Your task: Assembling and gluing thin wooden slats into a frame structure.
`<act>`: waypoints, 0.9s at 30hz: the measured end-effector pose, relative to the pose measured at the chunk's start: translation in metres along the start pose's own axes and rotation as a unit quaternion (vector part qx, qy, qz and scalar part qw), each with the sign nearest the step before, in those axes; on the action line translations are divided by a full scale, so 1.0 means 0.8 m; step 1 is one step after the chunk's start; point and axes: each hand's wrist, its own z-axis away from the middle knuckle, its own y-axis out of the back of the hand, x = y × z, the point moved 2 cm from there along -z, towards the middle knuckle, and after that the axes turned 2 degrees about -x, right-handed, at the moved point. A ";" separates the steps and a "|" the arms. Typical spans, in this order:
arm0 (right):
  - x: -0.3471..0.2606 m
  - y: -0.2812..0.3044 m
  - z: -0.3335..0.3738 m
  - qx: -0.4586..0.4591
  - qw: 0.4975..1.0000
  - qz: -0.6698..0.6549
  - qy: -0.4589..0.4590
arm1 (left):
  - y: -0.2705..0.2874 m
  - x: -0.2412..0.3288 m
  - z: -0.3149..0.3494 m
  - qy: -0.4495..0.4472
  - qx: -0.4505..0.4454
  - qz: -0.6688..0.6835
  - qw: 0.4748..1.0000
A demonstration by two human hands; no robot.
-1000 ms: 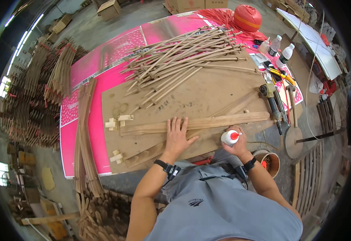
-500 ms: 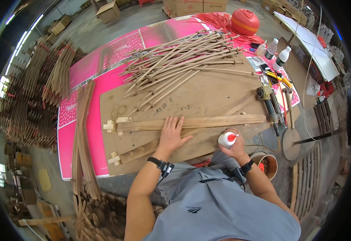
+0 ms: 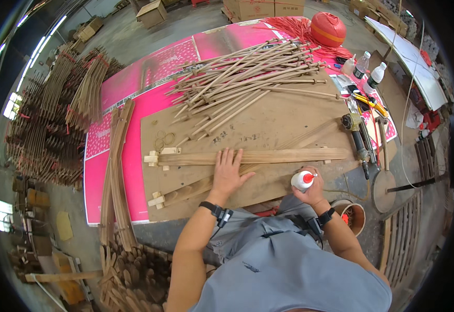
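Observation:
My left hand (image 3: 229,176) lies with its fingers stretched out across a long wooden slat (image 3: 284,156), left of its middle. That slat rests against small pale wooden blocks (image 3: 154,158) at its left end. A second slat (image 3: 189,190) runs slantwise on the nearer side, under my left hand and wrist, with another block (image 3: 157,200) at its end. Close to the near edge of the board, my right hand (image 3: 314,191) is wrapped round a white squeeze bottle (image 3: 300,180) with a red cap, apart from the slats.
Many thin turned rods (image 3: 247,78) are heaped at the back of the brown board (image 3: 185,127). A power tool (image 3: 358,138) lies at the right, near plastic bottles (image 3: 375,78). Long slats (image 3: 113,171) cross the pink left edge. A bucket (image 3: 359,217) stands beside my right arm.
The whole view has shifted slightly, so the table appears a little farther right. Both hands keep nearly the same places: the left on the slat, the right round the squeeze bottle.

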 end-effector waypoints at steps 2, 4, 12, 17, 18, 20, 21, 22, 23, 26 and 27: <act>-0.002 0.000 0.000 -0.001 1.000 0.004 -0.005 | 0.006 -0.014 0.003 -0.001 0.006 0.003 1.000; 0.000 -0.003 0.002 -0.013 1.000 -0.017 -0.013 | 0.009 -0.020 0.004 -0.020 0.014 0.015 1.000; 0.000 0.006 0.003 -0.025 0.999 -0.023 -0.037 | 0.010 -0.013 0.000 -0.021 -0.001 0.019 1.000; -0.003 0.011 -0.008 -0.030 0.999 -0.016 -0.004 | 0.024 -0.008 -0.005 -0.018 -0.029 0.001 0.999; -0.001 0.013 -0.009 -0.017 1.000 -0.015 -0.017 | 0.028 -0.004 -0.013 0.010 -0.035 0.055 0.998; -0.003 0.011 -0.016 -0.039 0.999 -0.026 -0.013 | 0.048 -0.001 -0.030 0.037 -0.039 0.106 0.993; -0.002 0.010 -0.017 -0.032 0.999 -0.026 -0.018 | 0.059 -0.004 -0.044 0.031 -0.059 0.124 0.990; -0.002 0.006 -0.018 -0.030 0.999 -0.025 -0.021 | 0.069 -0.009 -0.055 0.030 -0.078 0.142 0.986; -0.002 0.003 -0.018 -0.029 0.999 -0.025 -0.024 | 0.076 -0.015 -0.069 0.026 -0.078 0.139 0.987; 0.003 -0.007 -0.012 -0.018 1.000 0.009 -0.020 | 0.091 -0.036 -0.119 0.077 -0.063 0.170 0.980; 0.006 -0.007 -0.010 -0.006 1.000 0.016 -0.011 | 0.092 -0.043 -0.137 0.071 -0.022 0.151 0.986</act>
